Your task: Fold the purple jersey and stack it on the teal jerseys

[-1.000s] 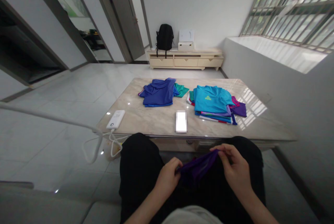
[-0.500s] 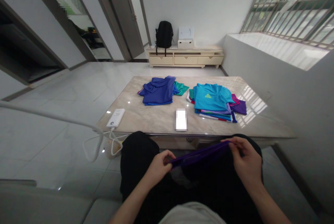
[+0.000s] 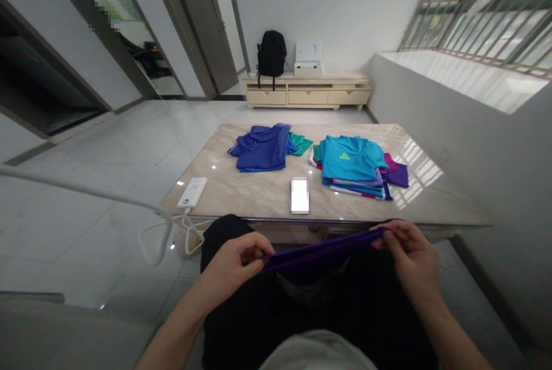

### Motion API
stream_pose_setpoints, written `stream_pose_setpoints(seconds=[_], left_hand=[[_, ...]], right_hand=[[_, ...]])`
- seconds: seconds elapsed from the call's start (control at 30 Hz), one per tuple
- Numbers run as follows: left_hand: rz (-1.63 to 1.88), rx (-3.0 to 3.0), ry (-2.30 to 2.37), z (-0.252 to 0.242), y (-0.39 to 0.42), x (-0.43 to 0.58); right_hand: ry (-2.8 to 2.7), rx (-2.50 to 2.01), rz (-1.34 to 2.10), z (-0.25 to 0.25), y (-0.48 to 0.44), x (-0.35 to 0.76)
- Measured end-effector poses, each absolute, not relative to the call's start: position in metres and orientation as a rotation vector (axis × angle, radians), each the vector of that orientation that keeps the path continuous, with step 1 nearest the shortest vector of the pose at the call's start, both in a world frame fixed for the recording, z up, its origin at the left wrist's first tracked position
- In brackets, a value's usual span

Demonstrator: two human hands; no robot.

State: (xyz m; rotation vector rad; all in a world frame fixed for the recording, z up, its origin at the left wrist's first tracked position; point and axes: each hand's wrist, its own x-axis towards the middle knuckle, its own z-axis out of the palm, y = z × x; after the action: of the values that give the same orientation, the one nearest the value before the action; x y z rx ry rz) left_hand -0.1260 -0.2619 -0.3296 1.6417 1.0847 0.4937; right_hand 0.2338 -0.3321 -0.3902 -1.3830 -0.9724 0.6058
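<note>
Far left: white tube (image 3: 86,184) slanting down over the tiled floor (image 3: 81,243), hooked at its lower end. On the left end of the desk (image 3: 250,200): white power bank (image 3: 192,192), lying flat, with cable (image 3: 188,233) plugged into its near end and hanging in loops past the near edge. Next, over the left knee (image 3: 224,226): left hand (image 3: 241,256), thumb and fingers pinched narrow on the left end of the purple cloth (image 3: 319,253). Farther back on the desk: blue shirt (image 3: 263,150), folded, topping a small pile, with green garment (image 3: 301,145) jutting out at right. Beyond, black backpack (image 3: 272,54) upright on low cabinet (image 3: 308,97), just beside white box (image 3: 307,69). Mid-desk, by the near edge: phone-like thing (image 3: 299,196), pixelated. Below, clear of the desk top: purple cloth, drawn nearly straight between both hands, right end higher; whether touching the lap, cannot tell. Farther right on the desk: teal shirt (image 3: 353,160), yellow-green logo, topping a taller stack, violet piece (image 3: 399,175) sticking out at right. Nearer: right hand (image 3: 411,252), fingers closed on the cloth's right end. Far right: barred window (image 3: 487,19).
</note>
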Motion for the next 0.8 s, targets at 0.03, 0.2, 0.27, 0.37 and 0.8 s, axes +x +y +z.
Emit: stream_pose_setpoints(seconds=[0.03,0.2,0.27,0.37,0.8], left_hand=[[0.484,1.696,1.117,-0.328,-0.263,-0.126],[0.474,1.953,1.310,-0.329,-0.265,-0.123],[0.469,1.990,1.371,-0.333,-0.262,-0.124],[0.460,2.041,1.468,-0.338,-0.257,-0.127],[0.513,2.133,1.402,-0.368,-0.242,-0.126]], right_hand=[[-1.001,-1.371,0.595,-0.390,-0.334,0.233],[-1.224,-1.315,0.517,-0.386,-0.345,0.226],[-1.279,-1.346,0.494,-0.385,-0.347,0.224],[-1.361,-1.416,0.440,-0.383,-0.349,0.225],[-1.307,-1.484,0.748,-0.367,-0.358,0.199]])
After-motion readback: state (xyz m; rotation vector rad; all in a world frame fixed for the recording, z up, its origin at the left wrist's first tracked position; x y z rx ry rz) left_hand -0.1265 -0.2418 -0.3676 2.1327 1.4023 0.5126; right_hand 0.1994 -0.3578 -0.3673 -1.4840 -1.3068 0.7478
